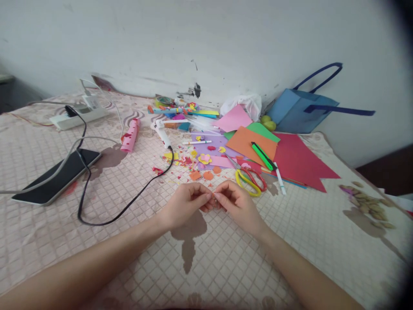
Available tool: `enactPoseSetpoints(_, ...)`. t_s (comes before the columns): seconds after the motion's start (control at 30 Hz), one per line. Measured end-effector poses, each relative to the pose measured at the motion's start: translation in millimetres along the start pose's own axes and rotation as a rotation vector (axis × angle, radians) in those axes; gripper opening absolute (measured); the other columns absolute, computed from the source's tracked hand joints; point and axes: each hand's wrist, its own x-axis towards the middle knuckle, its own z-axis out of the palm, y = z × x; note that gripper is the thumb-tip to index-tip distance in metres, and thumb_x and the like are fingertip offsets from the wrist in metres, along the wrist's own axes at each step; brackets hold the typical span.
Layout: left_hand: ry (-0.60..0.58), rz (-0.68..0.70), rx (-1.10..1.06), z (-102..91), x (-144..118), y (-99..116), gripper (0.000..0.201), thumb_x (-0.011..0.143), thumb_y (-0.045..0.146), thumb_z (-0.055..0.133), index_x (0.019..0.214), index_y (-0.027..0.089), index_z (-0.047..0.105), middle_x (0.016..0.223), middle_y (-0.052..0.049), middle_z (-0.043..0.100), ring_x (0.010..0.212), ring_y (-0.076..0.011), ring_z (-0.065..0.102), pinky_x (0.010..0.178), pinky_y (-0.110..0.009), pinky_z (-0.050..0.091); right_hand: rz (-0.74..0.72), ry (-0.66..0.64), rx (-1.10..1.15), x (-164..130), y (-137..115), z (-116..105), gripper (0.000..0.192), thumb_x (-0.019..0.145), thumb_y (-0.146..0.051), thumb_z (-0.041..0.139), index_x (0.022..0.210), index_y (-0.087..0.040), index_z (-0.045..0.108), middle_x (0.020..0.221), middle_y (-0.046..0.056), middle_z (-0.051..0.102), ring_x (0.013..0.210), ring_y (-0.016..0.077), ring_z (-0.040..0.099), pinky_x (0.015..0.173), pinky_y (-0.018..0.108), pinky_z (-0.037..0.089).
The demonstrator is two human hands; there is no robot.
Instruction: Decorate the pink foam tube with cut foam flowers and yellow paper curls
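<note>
the left hand point(190, 204) and right hand point(241, 207) meet over a desk point(232, 262), each grip pinched narrow on a tiny orange piece point(213, 195), near red-and-yellow-handled scissors point(240, 168).

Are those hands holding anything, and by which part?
The left hand and right hand seem to pinch a small orange piece; they hide most of it, so which part cannot be told.

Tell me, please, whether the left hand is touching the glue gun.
Apart: the head view plainly shows paper scraps and bare tablecloth between the left hand and the glue gun.
</note>
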Motion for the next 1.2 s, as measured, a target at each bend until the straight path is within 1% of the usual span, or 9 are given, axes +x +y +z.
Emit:
enactPoseSetpoints(0.23, -0.006, -0.018, -0.090, -1.0, 2.7, -4.8, 0.017, 0.080, 0.029, 0.060, 0.080, 0.012, 0.059, 0.075, -0.004, 0.066, 0.068, -0.0100, 0.062, 0.063, -0.022, 0.050, -0.012, 0.012, -0.008, 0.1, 0.0, 0.4, 0.007, 0.086, -0.027, 0.052, 0.082, -0.021, 0.052, 0.068, -0.003, 0.055, 0.057, 0.0091, 0.052, 0.049, 0.022, 0.041)
enactPoseSetpoints(0.4, 0.018, -0.007, -0.084, 0.7, 2.6, -4.0, 0.017, 0.080, 0.029, 0.060, 0.080, 0.011, 0.058, 0.075, -0.003, 0.065, 0.067, -0.0099, 0.062, 0.064, -0.023, 0.051, -0.011, 0.022, -0.008, 0.6, 1.0, 1.7, 0.008, 0.086, -0.028, 0.051, 0.082, -0.021, 0.052, 0.069, -0.002, 0.055, 0.057, 0.0097, 0.052, 0.050, 0.023, 0.042)
enactPoseSetpoints(0.67, 0.045, -0.028, -0.097, 1.3, 4.0, -6.0, 0.017, 0.079, 0.029, 0.060, 0.078, 0.012, 0.058, 0.073, -0.003, 0.065, 0.065, -0.0098, 0.062, 0.063, -0.023, 0.051, 0.008, 0.054, -0.002, -0.6, 0.8, 5.4, 0.009, 0.085, -0.030, 0.052, 0.083, -0.021, 0.052, 0.069, -0.002, 0.056, 0.058, 0.0100, 0.053, 0.050, 0.023, 0.043)
enactPoseSetpoints(0.77, 0.073, 0.011, -0.020, 2.7, 2.2, -6.6, 0.016, 0.080, 0.028, 0.058, 0.079, 0.012, 0.058, 0.071, -0.002, 0.064, 0.064, -0.0105, 0.062, 0.062, -0.024, 0.051, 0.018, 0.079, -0.013, -1.3, 1.2, 7.3, 0.009, 0.084, -0.029, 0.054, 0.083, -0.021, 0.053, 0.070, -0.001, 0.057, 0.059, 0.0104, 0.054, 0.050, 0.022, 0.043)
enactPoseSetpoints(0.9, 0.163, 0.102, 0.284, 4.4, -2.1, -5.1, 0.012, 0.081, 0.024, 0.054, 0.078, 0.014, 0.060, 0.072, -0.002, 0.064, 0.065, -0.0113, 0.060, 0.061, -0.024, 0.049, 0.022, 0.114, -0.060, -2.2, 2.6, 9.5, 0.010, 0.083, -0.030, 0.055, 0.082, -0.020, 0.055, 0.074, 0.000, 0.060, 0.060, 0.0105, 0.056, 0.051, 0.023, 0.044)
enactPoseSetpoints(0.97, 0.190, 0.134, 0.393, 4.7, -3.4, -4.0, 0.012, 0.081, 0.022, 0.052, 0.077, 0.015, 0.061, 0.072, -0.002, 0.065, 0.065, -0.0113, 0.059, 0.061, -0.023, 0.048, 0.025, 0.120, -0.069, -2.6, 2.9, 10.1, 0.010, 0.083, -0.030, 0.055, 0.083, -0.020, 0.056, 0.075, 0.000, 0.060, 0.058, 0.0102, 0.056, 0.051, 0.023, 0.045)
enactPoseSetpoints(1.07, 0.192, 0.144, 0.430, 4.6, -3.6, -2.6, 0.013, 0.081, 0.022, 0.051, 0.076, 0.015, 0.061, 0.073, -0.002, 0.065, 0.065, -0.0114, 0.059, 0.060, -0.022, 0.048, 0.017, 0.121, -0.084, -3.1, 2.8, 10.4, 0.010, 0.084, -0.029, 0.054, 0.084, -0.020, 0.057, 0.075, 0.001, 0.061, 0.058, 0.0103, 0.056, 0.052, 0.023, 0.046)
enactPoseSetpoints(1.2, 0.191, 0.139, 0.403, 4.4, -2.6, -2.3, 0.015, 0.082, 0.024, 0.051, 0.075, 0.015, 0.061, 0.072, -0.002, 0.065, 0.065, -0.0115, 0.059, 0.060, -0.023, 0.048, 0.007, 0.125, -0.100, -3.3, 3.1, 10.2, 0.010, 0.084, -0.029, 0.053, 0.086, -0.020, 0.057, 0.075, 0.001, 0.061, 0.058, 0.0105, 0.056, 0.052, 0.024, 0.046)
